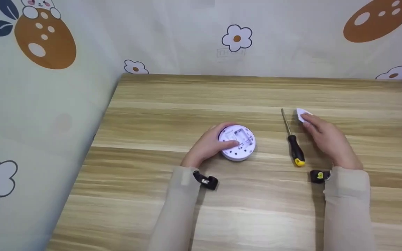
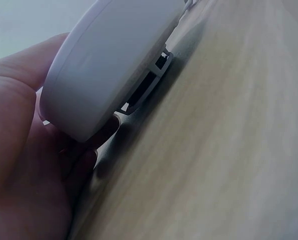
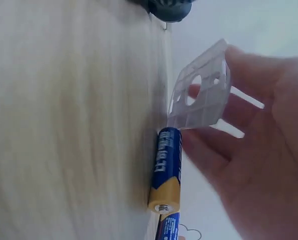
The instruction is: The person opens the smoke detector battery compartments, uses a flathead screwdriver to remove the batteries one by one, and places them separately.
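Note:
A round white device (image 1: 229, 153) with an uncovered battery compartment on its upper face is gripped by my left hand (image 1: 204, 144). The left thumb lies across that face, and the fingers curl round the far edge. In the left wrist view the device (image 2: 108, 65) is tilted, with slotted parts underneath, just above the table. My right hand (image 1: 333, 143) pinches a small white plastic cover (image 3: 204, 100) with a round hole in it. Below the cover in the right wrist view, a blue and gold battery (image 3: 168, 170) lies by the fingers, with a second battery (image 3: 169, 227) partly seen behind.
A black and yellow screwdriver (image 1: 295, 148) lies between the hands, its shaft pointing away from me. The wood-patterned table (image 1: 145, 115) meets a patterned wall covering (image 1: 180, 38) at the back and left. Both batteries are hidden in the head view.

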Tool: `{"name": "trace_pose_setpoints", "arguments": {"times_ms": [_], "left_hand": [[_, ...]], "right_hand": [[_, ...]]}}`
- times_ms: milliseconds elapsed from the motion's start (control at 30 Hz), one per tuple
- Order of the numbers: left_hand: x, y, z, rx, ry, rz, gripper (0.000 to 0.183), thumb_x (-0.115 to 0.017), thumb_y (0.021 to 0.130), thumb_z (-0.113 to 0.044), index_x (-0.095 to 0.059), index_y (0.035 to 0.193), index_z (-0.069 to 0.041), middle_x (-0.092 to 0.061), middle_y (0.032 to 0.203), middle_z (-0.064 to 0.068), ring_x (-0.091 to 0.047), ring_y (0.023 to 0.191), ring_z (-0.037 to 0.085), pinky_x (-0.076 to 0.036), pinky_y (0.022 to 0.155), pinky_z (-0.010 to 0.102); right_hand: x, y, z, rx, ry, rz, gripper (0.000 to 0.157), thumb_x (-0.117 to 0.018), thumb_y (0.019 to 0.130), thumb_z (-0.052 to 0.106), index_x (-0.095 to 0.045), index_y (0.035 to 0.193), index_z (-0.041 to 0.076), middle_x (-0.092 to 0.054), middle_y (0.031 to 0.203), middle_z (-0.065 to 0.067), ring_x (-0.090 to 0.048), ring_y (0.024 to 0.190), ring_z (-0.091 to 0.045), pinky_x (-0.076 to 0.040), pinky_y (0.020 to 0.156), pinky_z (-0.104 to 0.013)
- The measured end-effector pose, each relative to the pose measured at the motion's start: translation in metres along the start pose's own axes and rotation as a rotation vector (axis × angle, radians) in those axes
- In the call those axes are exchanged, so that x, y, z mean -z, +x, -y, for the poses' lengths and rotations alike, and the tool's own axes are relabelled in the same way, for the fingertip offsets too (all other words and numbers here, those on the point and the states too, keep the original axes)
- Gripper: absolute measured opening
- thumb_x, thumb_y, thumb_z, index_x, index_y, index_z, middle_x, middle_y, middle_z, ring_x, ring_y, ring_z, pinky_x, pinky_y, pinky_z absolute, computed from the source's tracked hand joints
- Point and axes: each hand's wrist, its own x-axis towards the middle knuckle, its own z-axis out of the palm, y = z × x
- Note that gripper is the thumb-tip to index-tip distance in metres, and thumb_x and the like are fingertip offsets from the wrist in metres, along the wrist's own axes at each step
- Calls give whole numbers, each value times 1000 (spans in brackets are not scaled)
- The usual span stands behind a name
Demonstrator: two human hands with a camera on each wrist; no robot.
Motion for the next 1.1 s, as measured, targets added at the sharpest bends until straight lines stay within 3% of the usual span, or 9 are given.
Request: {"name": "trace_pose_setpoints", "arguments": {"times_ms": [133,200,367,567,667,733,833,967,1100], "left_hand": [[0,0,1,-1,-4,-3,72,-86,96,-30,-58,161,-16,-57,162,11,-49,149,30,-35,127,47],[0,0,1,-2,-3,-3,73,-86,96,-30,-58,161,-16,-57,161,11,-50,149,30,-35,126,47],[0,-1,0,0,-1,0,72,-86,96,-31,-58,161,-16,-56,162,11,-49,150,30,-35,127,47],[0,-2,-1,7,-16,-1,72,-87,95,-30,-59,161,-17,-57,160,11,-50,148,31,-36,126,48],[1,-1,-1,3,-19,-2,72,-87,95,-30,-59,160,-16,-58,159,12,-51,147,31,-36,125,47],[1,-1,-1,-6,-12,2,72,-86,95,-30,-59,160,-16,-59,159,12,-51,146,30,-36,125,47],[2,-1,-1,-14,0,5,72,-86,95,-31,-59,160,-15,-59,158,12,-52,145,30,-37,124,47],[1,-1,-1,-10,-1,5,72,-86,94,-33,-59,160,-16,-60,157,11,-52,143,29,-38,123,46],[0,-1,-2,-6,-5,7,72,-86,95,-32,-60,159,-17,-60,155,11,-53,142,29,-38,122,47]], "right_hand": [[-4,0,6,54,-16,-207,37,-52,119,16,-68,143,-5,-67,140,-34,-63,130,-56,-45,111,-73],[-5,0,8,73,-13,-264,34,-54,118,14,-71,137,-6,-70,135,-33,-65,128,-55,-46,110,-71],[-6,-2,8,64,20,-287,34,-54,118,17,-74,135,-6,-73,132,-30,-71,115,-48,-52,102,-65],[-4,-4,11,12,56,-301,39,-54,119,22,-73,135,-7,-73,131,-31,-69,117,-45,-52,103,-63],[-4,-4,13,-20,40,-363,40,-53,119,24,-73,134,-8,-76,123,-30,-72,107,-43,-54,91,-42],[-4,-5,15,-17,25,-426,38,-55,118,21,-74,131,-9,-77,116,-31,-75,100,-43,-48,81,-24],[-5,-4,17,21,20,-499,31,-60,115,14,-75,125,-12,-78,110,-32,-77,96,-46,-35,73,-7],[-4,-4,19,66,32,-529,23,-66,111,3,-76,124,-13,-77,113,-33,-77,98,-48,-33,76,-1],[-3,-5,17,45,22,-506,23,-69,108,3,-76,126,-11,-77,117,-32,-76,101,-46,-33,77,-2]]}}
